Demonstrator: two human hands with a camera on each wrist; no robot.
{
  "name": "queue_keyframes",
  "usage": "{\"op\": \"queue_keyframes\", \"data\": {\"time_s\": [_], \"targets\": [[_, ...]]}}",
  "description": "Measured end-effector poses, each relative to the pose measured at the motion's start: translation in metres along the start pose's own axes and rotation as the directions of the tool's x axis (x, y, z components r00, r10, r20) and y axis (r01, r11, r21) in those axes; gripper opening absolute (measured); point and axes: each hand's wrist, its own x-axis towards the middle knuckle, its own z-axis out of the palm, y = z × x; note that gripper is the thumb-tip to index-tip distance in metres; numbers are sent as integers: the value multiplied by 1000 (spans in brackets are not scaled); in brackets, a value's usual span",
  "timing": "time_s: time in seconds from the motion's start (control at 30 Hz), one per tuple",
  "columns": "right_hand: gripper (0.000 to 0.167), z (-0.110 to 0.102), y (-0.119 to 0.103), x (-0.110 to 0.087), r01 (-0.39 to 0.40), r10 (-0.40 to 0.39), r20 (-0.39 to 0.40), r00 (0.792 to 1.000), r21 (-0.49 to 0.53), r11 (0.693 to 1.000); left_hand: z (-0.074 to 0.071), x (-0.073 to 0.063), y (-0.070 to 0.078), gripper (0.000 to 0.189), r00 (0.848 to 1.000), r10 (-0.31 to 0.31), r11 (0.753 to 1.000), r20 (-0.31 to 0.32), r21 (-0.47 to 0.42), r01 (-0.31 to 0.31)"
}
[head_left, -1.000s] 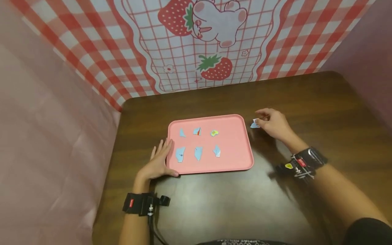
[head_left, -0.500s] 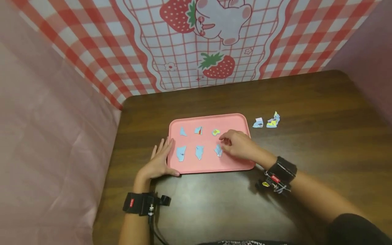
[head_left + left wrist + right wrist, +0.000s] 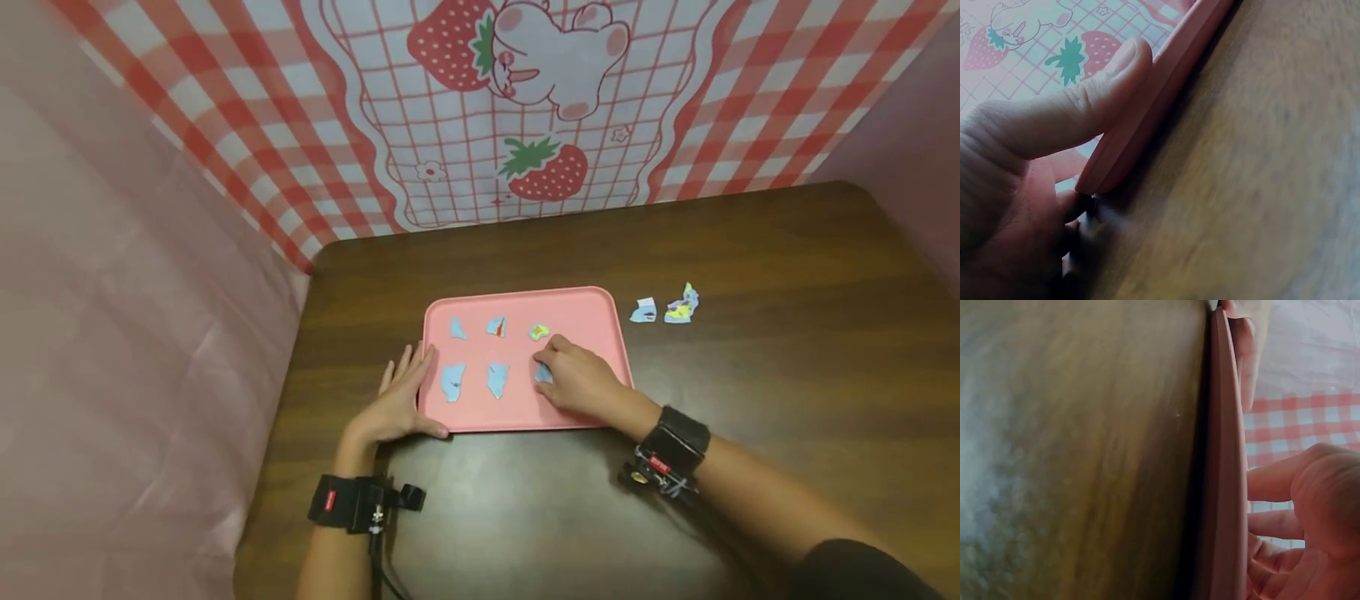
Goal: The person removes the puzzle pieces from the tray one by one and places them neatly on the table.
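Pink tray, centre: six pieces, seemingly left
Tabletop, right: two shapes, seemingly done
Left hand: fingers wide, touching tray
Right hand: fingers around piece, grip unclear

Tray: one. Pieces on tray: six (one part-hidden). Shapes beside tray: two. Hands: two.

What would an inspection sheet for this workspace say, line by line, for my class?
Surface: dark wood-grain table, with glare near the front.
Job's things: pink tray bearing six flat, irregular pieces; more pieces lie right of it.
Clutter: nothing seen.
Hands: left hand touching the tray's left edge; right hand at a partly covered blue piece, grip unclear.
Cables: black cable by the left wrist strap.
Surroundings: pink curtain left, strawberry-print cloth behind.
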Motion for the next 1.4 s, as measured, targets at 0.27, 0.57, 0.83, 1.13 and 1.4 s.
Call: {"op": "queue_keyframes", "data": {"time_s": [0.27, 0.57, 0.83, 1.13, 1.4], "targets": [[40, 13, 0, -4, -22, 21, 9, 1000, 59, 998, 6, -6, -2, 134, 999, -29, 999, 23, -15, 30], [48, 16, -3, -8, -95, 96, -8, 995, 104, 990, 8, -9, -2, 136, 998, -48, 999, 32, -13, 49], [41, 13, -1, -8, -86, 93, -50, 994, 139, 987, 7, -7, 2, 136, 998, -52, 999, 34, 4, 52], [34, 9, 1, -6, -43, 69, -97, 993, 245, 969, 3, -3, 6, 135, 999, -41, 999, 24, 7, 41], [26, 5, 3, -4, -44, 70, -93, 993, 251, 967, 1, -1, 7, 135, 998, -52, 999, 29, 4, 52]]}}
